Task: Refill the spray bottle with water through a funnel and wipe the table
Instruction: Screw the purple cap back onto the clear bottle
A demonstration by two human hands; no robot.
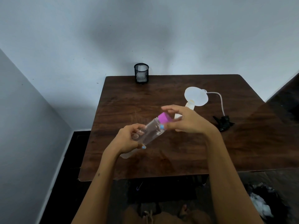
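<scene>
A clear water bottle [152,131] with a pink cap [165,118] is held tilted above the brown table [161,88]. My left hand [129,139] grips the bottle's lower end. My right hand [189,120] curls around the cap, thumb below it and fingers above. Behind my right hand a white funnel [195,96] sits in the neck of the spray bottle [178,117], whose body is mostly hidden. The black spray head [224,123] with its tube [221,101] lies on the table to the right.
A black mesh cup [141,73] stands at the table's back edge by the wall. Something white [125,155] lies on the table under my left wrist. Walls close off the back and left, and the table's front edge is near my body.
</scene>
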